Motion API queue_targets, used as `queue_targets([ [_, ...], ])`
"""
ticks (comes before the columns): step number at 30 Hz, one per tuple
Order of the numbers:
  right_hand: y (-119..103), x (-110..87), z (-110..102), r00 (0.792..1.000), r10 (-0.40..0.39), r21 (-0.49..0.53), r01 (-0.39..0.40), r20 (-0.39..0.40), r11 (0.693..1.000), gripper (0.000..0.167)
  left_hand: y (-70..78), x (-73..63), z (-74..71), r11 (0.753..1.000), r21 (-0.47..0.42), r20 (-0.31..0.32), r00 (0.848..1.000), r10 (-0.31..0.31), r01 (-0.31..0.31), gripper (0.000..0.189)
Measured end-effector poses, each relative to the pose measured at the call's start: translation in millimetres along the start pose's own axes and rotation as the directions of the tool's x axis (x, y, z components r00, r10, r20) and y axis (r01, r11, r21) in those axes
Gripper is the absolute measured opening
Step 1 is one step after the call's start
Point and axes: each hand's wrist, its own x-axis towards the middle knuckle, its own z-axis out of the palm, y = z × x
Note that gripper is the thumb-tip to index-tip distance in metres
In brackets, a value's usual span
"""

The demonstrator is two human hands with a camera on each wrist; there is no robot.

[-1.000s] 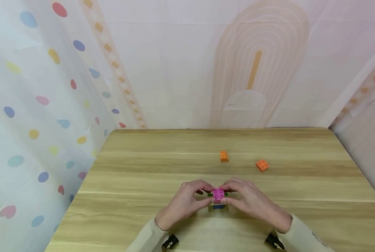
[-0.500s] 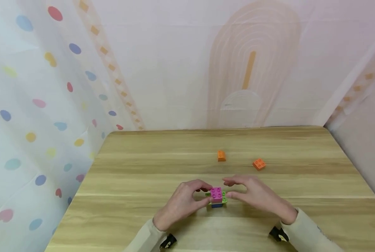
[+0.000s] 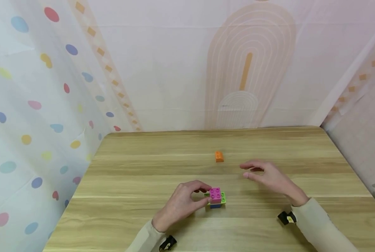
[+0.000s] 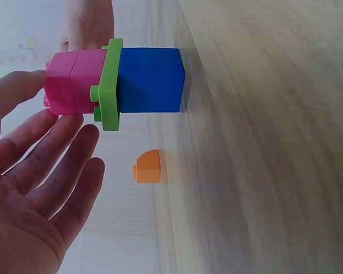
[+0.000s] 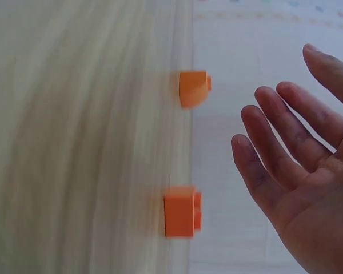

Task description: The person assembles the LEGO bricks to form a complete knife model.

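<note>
Pastel-patterned walls close in on three sides of the wooden table (image 3: 143,168), whose broad top lies bare around a small block stack (image 3: 216,198) near the front edge. The left hand (image 3: 182,201) touches the stack's pink top with a fingertip, its other fingers relaxed and holding nothing, while the right hand (image 3: 271,178) hovers spread and empty, well apart from it. The curved orange block (image 3: 219,156) shows from the head; only the right wrist view shows the square orange block (image 5: 182,211) below that palm.
</note>
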Motion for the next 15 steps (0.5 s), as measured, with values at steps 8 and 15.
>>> queue_targets([
  [8, 15, 0.6, -24, 0.998, 0.051, -0.007, -0.051, -0.029, 0.999, 0.034, 0.3, 2.8, 0.8, 1.000, -0.002, 0.012, 1.000, 0.001, -0.001, 0.024],
  [15, 23, 5.1, -43, 0.998, 0.059, -0.001, -0.059, 0.005, 0.998, 0.038, 0.0, 1.5, 0.4, 1.000, -0.014, 0.008, 1.000, -0.007, 0.007, 0.024],
])
